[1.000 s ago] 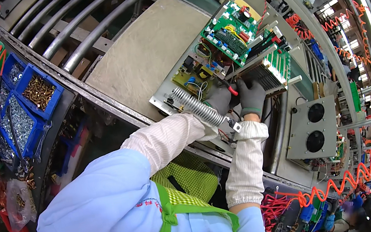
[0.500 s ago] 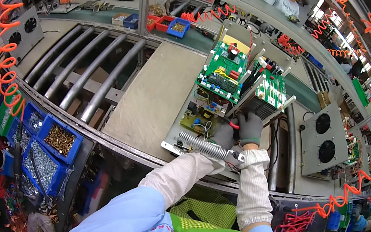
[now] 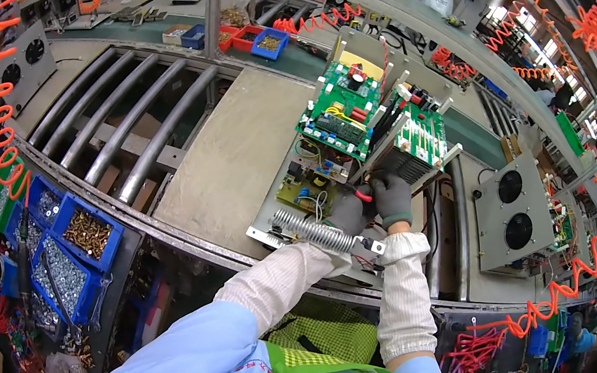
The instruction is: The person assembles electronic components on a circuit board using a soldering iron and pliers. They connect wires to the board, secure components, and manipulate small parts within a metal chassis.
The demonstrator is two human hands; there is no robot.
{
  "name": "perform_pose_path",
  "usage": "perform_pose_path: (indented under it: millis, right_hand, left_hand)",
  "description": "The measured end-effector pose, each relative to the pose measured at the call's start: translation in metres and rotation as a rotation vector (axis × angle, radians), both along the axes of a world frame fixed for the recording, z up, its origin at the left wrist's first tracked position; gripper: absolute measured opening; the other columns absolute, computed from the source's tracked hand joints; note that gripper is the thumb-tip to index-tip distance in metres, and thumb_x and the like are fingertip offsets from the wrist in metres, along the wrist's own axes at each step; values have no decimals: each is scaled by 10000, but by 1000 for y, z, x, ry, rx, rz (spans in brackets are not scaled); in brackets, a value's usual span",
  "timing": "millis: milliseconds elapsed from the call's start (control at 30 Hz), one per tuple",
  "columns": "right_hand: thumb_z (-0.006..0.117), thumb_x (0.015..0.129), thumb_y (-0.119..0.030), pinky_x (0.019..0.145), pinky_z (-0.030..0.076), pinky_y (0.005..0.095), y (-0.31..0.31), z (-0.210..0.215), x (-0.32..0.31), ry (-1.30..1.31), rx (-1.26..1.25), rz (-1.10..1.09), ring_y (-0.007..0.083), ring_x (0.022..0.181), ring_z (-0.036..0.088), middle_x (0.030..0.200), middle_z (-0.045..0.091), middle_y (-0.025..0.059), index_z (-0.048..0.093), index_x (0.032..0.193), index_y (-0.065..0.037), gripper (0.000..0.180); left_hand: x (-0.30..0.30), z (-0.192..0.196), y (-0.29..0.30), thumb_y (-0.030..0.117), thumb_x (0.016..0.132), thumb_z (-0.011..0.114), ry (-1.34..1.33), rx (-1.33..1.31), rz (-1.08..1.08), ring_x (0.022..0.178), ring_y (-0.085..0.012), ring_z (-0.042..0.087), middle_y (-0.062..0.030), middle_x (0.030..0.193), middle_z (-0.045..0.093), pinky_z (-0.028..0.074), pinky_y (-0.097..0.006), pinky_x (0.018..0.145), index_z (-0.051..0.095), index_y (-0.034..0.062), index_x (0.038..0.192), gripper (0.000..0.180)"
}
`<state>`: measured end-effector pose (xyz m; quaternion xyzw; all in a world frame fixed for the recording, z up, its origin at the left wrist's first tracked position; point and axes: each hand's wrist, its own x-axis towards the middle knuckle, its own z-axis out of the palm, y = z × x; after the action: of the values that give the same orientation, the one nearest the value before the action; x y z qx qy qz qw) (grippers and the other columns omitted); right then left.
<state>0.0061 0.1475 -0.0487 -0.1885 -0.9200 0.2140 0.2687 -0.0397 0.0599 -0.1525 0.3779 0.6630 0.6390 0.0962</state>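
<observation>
Both gloved hands meet over the open chassis: left hand and right hand curled, pinching red wire beside the coiled resistor.

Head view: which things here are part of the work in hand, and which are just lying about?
In hand: left hand, right hand, red wire, metal chassis, green circuit board, coiled resistor.

Lying about: blue screw bins, fan unit, orange coiled hoses.

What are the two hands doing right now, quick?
Left hand: gloved, curled over red wires in the open metal chassis; grip hidden.
Right hand: gloved, pressed beside it; whether it holds anything cannot be told.
</observation>
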Motion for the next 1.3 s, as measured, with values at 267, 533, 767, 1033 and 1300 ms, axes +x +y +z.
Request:
perform_pose_path:
  millis: [267,533,767,1033,1300]
  right_hand:
    - [634,818,-289,731,480,508,-3,-9,-2,-12,75,-106,442,816,613,849,649,243,674,862,-20,276]
    - [643,819,-328,723,481,505,-5,-3,-2,-28,83,-121,431,816,625,843,660,233,662,842,-13,317]
    - [677,810,-357,744,488,459,-24,3,-7,-69,42,-256,417,842,635,870,662,251,680,875,20,383]
    - [653,823,-205,726,486,428,-4,-12,8,189,-95,-9,382,801,642,847,662,225,693,944,-4,238]
    - [618,830,-186,711,492,394,-9,-14,11,325,-448,-16,306,750,649,814,671,188,694,900,6,219]
  left_hand:
    - [9,37,-24,129,865,631,16,-98,-23,947,-285,634,-144,1072,658,499,-389,841,561,102,1207,350]
    - [2,11,-8,140,842,659,89,-8,53,929,-326,638,-168,1029,657,505,-423,798,561,102,1182,356]
    - [-7,-4,-3,159,843,659,31,-22,37,925,-346,638,-177,1011,658,505,-419,788,561,103,1172,347]
    - [4,29,-17,140,868,632,70,-213,15,953,-292,634,-148,1063,654,505,-382,818,558,114,1209,350]
    - [-8,-12,5,130,903,592,-173,12,-43,950,-258,634,-122,1063,656,510,-376,812,581,121,1175,273]
